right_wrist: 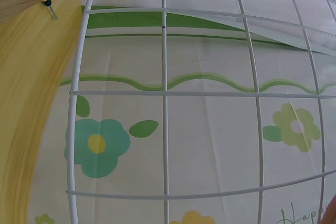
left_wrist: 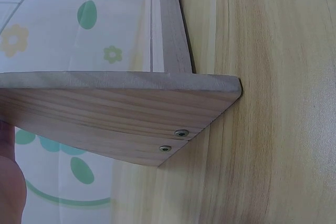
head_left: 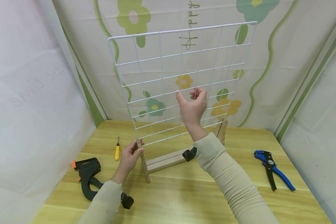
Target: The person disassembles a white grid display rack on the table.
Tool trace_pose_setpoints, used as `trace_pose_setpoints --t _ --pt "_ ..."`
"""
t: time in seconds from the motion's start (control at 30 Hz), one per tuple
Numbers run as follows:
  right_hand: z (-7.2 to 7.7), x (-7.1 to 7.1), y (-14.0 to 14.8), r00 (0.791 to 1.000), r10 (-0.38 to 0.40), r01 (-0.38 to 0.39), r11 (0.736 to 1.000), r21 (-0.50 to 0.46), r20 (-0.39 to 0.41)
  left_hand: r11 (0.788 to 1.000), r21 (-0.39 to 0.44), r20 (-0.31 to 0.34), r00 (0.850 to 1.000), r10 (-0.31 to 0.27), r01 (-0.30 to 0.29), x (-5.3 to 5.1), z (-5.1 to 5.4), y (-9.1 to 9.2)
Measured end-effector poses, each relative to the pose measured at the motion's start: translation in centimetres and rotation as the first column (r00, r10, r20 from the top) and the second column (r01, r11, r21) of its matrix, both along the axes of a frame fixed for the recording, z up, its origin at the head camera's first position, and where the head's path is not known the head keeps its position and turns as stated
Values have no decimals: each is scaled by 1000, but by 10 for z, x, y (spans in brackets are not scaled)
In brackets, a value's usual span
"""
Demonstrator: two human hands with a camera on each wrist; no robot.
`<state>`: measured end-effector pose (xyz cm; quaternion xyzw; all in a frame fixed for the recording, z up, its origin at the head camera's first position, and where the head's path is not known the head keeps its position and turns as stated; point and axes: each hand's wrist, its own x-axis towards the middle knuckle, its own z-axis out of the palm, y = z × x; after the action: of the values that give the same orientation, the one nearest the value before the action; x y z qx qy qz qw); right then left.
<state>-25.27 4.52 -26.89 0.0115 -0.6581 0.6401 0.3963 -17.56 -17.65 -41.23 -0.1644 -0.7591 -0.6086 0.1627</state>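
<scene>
A white wire grid panel [head_left: 160, 58] stands upright over a wooden stand, its lower edge between two wooden side pieces. My right hand [head_left: 194, 109] holds the grid near its middle, fingers curled round a wire. At the grid's lower left corner, my left hand [head_left: 128, 158] grips the top of the left side piece [head_left: 145, 168]. A grooved wooden crossbar [head_left: 165, 161] joins it to the right side piece [head_left: 223, 132]. Two metal fasteners [left_wrist: 181, 132] show on the side piece [left_wrist: 115, 114] in the left wrist view. Grid wires [right_wrist: 165, 94] fill the right wrist view.
On the wooden tabletop [head_left: 173, 193], a yellow-handled screwdriver [head_left: 117, 151] and a black bar clamp [head_left: 88, 174] lie to the left. Blue and black wire strippers [head_left: 271, 168] lie on the right. A flowered cloth [head_left: 162, 74] hangs behind the table.
</scene>
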Motion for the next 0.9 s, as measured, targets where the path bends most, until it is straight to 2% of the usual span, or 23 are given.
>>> trace_pose_setpoints --t 0.27,0.43,0.6,0.9 --pt "1 2 0 1000 10 -10 1000 -13 -2 1000 -12 4 1000 10 -10 0 0 -1" --pt "2 2 -1 1000 15 -15 1000 -20 10 1000 -10 -18 1000 0 0 -1 -3 -3" --pt "4 3 -2 1000 20 -19 1000 -22 21 1000 -17 -18 1000 17 -18 -1 -2 -2" --pt "5 4 0 999 18 -17 1000 -24 35 1000 -9 -21 1000 8 -8 0 -1 0"
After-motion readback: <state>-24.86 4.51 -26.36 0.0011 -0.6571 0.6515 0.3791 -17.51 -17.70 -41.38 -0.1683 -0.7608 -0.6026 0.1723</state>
